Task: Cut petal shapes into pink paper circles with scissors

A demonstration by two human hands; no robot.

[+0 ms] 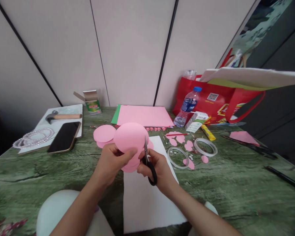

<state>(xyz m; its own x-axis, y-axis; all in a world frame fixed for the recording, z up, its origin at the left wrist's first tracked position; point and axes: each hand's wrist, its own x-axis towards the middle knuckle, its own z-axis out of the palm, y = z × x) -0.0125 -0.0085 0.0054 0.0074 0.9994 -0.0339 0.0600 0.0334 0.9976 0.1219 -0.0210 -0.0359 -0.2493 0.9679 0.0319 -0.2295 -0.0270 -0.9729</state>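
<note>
My left hand [113,161] pinches a round pink paper disc [132,136] by its lower edge, thumb on the near face. In my right hand [159,167] is a pair of black-handled scissors [152,173], its blades pointing up at the disc's right edge. Whether the blades have paper between them I cannot tell. More pink discs lie beneath and behind my hands, and a further pink disc [104,133] rests to the left. Under my right hand a white sheet of paper [147,206] reaches toward me.
Pink paper sheets [144,115] lie by the wall. On the right are tape rolls [206,147], pink scraps, a water bottle [187,106], a glue stick [208,132] and a red bag [206,95]. On the left are a phone [64,137], a hammer [64,116] and a small box [92,103].
</note>
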